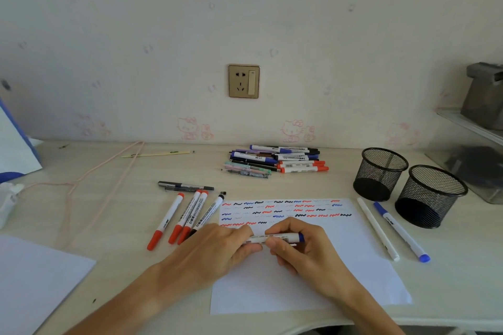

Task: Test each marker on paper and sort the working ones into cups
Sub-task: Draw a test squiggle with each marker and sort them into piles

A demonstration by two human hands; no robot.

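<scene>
Paper (353, 253) center w/ both hands over it, marker pile (275, 162) behind, sorted markers (187, 216) left, two cups (408, 185) far right, two pens (392, 231) btwn paper & cups.

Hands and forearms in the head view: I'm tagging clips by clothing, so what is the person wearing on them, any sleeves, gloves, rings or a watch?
Nothing is worn that shows. The left hand and right hand are bare, with no gloves or rings visible. Both forearms are bare to the bottom edge of the picture, with no sleeve, cuff, watch or bracelet in view. No markings or bandages show.
</scene>
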